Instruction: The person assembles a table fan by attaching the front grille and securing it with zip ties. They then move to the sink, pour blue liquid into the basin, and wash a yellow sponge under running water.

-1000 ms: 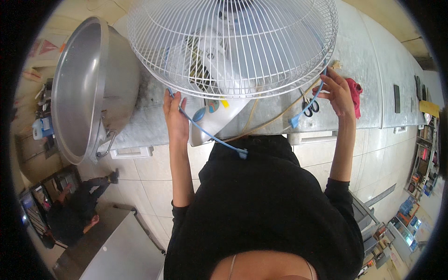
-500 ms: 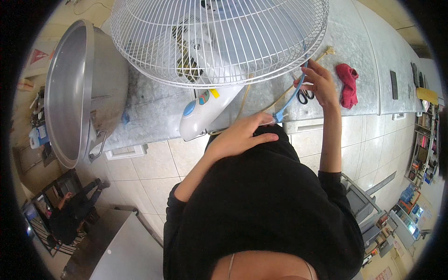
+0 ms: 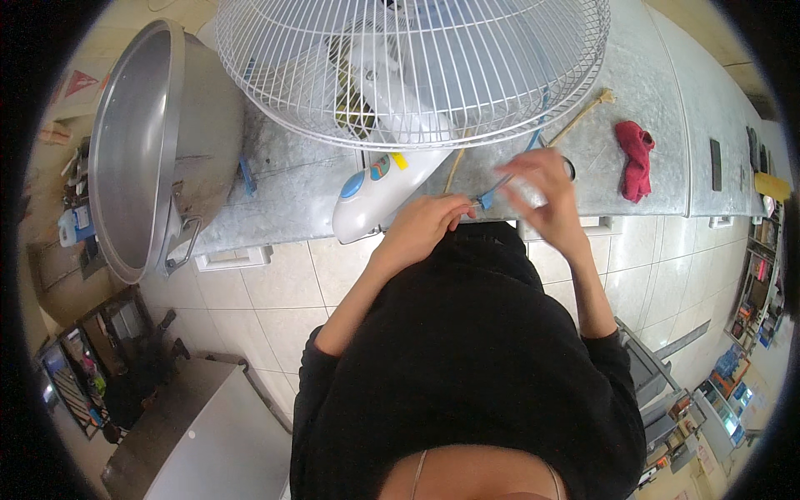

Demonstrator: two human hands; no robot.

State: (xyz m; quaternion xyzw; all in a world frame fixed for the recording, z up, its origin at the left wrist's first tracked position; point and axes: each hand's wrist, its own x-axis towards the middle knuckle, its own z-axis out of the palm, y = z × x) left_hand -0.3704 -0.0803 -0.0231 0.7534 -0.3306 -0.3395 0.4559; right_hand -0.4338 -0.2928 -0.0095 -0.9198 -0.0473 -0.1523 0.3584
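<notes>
At the table's near edge, my left hand (image 3: 429,225) is closed, its fingertips pinching by a small blue piece at the end of a thin blue cord (image 3: 487,200). My right hand (image 3: 546,200) is just to the right, smeared by motion, its fingers around or close to the cord; whether they grip it cannot be made out. Above both hands stretches the white wire grille (image 3: 417,137) of a fan, and its white body (image 3: 358,217) with coloured buttons lies to the left. Behind my right hand shows a dark loop of scissors (image 3: 569,167).
On the metal table (image 3: 658,75) lie a red cloth (image 3: 635,162), a tan cord or stick (image 3: 579,121) and a dark flat bar (image 3: 716,164). A big steel pot (image 3: 204,125) stands on its side at the left. Below is a tiled floor (image 3: 283,292).
My right hand has come down and left from the grille's edge, nearer my left hand. The left hand stays near the cord's blue end. The view has shifted slightly.
</notes>
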